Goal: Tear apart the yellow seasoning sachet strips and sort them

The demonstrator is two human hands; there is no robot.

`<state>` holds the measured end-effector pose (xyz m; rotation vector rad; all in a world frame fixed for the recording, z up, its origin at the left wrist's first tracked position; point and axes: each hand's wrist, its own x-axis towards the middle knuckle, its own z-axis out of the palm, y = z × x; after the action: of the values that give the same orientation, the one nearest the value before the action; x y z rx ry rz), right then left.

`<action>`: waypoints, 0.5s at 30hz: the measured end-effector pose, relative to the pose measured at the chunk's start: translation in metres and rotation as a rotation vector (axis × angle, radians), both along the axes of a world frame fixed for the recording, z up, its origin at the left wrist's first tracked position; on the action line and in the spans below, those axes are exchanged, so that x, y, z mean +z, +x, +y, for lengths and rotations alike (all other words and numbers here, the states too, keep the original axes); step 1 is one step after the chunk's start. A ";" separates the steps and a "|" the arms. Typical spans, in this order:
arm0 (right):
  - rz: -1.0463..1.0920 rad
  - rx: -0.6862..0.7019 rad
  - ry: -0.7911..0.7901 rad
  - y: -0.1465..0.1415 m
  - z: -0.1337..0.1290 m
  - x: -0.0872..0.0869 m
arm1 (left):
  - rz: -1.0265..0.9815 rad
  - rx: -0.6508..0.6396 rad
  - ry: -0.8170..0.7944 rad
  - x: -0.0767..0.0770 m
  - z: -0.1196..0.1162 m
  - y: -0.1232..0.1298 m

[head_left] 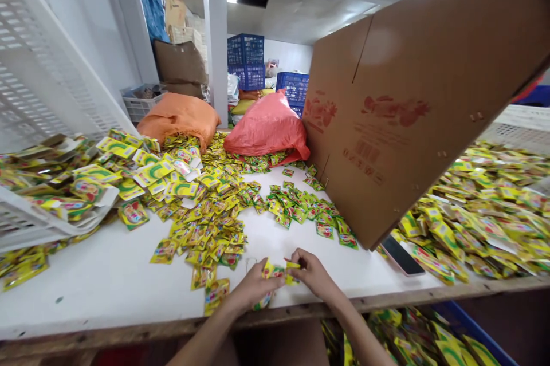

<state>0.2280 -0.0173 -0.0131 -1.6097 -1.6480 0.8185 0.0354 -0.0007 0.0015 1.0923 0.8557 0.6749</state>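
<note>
My left hand (253,284) is closed around a small yellow packet (267,270) with red and green print, just above the table's near edge. Close beside it, the fingers of my right hand (317,277) pinch a yellow piece (293,266). Whether that piece belongs to the same packet or is a separate one, I cannot tell. Under my left hand lies another packet (263,300), partly covered by it. Left of my hands spreads a heap of yellow sachets (210,234), with a few green ones (296,205) farther back.
A large cardboard box (387,68) leans over the table at right, beside a phone (404,256). Small yellow boxes spill from a white crate (43,223) at left. An orange sack (180,117) and a red sack (266,125) lie behind. A blue bin (472,331) stands below.
</note>
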 end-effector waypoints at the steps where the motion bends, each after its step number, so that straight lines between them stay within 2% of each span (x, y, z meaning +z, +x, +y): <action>1: 0.091 -0.019 0.039 -0.004 -0.004 0.001 | -0.047 -0.016 -0.008 0.004 0.000 0.003; 5: 0.467 -0.162 0.195 -0.025 -0.016 0.009 | -0.215 -0.028 -0.043 0.019 -0.002 0.006; 8: 0.420 -0.236 0.244 -0.038 -0.021 0.016 | -0.264 0.031 -0.082 0.020 -0.006 0.004; 11: 0.371 -0.388 0.332 -0.045 -0.018 0.027 | -0.222 0.097 -0.120 0.013 -0.008 0.002; 13: 0.385 -0.457 0.387 -0.049 -0.012 0.036 | -0.185 0.090 -0.119 0.009 -0.009 0.001; 15: 0.378 -0.450 0.430 -0.055 -0.005 0.043 | -0.179 0.047 -0.075 0.009 -0.009 0.002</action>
<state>0.1726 -0.0222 0.0299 -1.3433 -1.0486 0.4573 0.0372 -0.0094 0.0103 0.9318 0.7488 0.7614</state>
